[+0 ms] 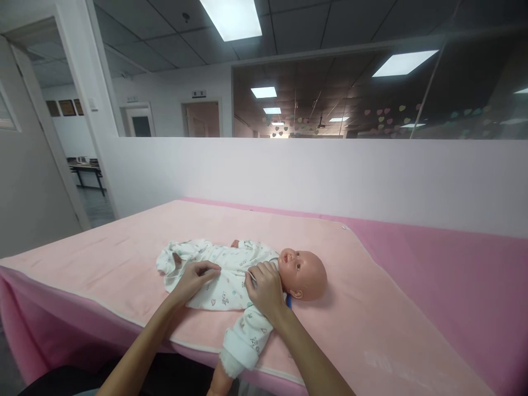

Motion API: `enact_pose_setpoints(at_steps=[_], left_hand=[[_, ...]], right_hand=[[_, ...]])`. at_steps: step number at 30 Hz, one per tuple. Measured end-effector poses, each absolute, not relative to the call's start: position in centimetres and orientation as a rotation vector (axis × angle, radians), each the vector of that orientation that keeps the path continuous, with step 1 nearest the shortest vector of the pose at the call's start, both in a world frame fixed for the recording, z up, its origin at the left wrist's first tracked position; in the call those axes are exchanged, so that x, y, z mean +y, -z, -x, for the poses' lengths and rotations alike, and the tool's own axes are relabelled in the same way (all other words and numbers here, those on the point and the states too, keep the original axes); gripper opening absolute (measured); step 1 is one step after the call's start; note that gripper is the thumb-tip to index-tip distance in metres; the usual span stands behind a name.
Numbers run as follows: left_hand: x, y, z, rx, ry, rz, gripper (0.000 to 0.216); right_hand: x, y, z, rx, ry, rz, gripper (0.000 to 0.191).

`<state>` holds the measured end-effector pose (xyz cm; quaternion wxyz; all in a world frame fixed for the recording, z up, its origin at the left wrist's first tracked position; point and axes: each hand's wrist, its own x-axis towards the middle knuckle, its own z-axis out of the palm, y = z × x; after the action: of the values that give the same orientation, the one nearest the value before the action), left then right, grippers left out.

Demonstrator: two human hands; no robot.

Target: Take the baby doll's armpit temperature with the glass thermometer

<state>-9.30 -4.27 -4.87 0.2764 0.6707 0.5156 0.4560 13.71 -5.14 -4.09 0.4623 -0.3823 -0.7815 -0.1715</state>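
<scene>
A baby doll [310, 274] lies on its back, its bald head to the right and its legs to the left. It wears a white printed baby romper [225, 297], whose left end is rumpled and loose. My left hand [197, 280] has thumb and fingers closed together at the front seam over the belly. Near the neck, my right hand [264, 286] is curled closed on the front edge of the same garment. One doll arm [221, 379] reaches toward me past the table edge, its sleeve cuff folded back. A small blue bit shows beneath the doll's neck.
Under the doll a pale pink pad [383, 319] covers the table, with a darker pink cloth [454, 264] below it. A low white wall [313, 176] with glass above stands behind. At the left is a door [33, 159] beside a doorway.
</scene>
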Motion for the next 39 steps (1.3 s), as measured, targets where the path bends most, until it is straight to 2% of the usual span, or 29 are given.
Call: enact_pose_setpoints(at_steps=[10,20,39], left_hand=[[-3.94,5.36,9.44,1.365,-1.291,-1.837,0.031],[-4.07,5.21,9.09,1.337,-1.351,-1.793,0.04],[-3.95,5.2,8.79,1.397,-1.37,-1.851,0.034]], right_hand=[[-5.18,4.07,-13.7,-1.922,0.415,0.937,0.019],[-5.39,3.78,-13.87,-1.92,0.453,0.918,0.019],[-5.5,3.64,-13.85,-1.904,0.479,0.924,0.021]])
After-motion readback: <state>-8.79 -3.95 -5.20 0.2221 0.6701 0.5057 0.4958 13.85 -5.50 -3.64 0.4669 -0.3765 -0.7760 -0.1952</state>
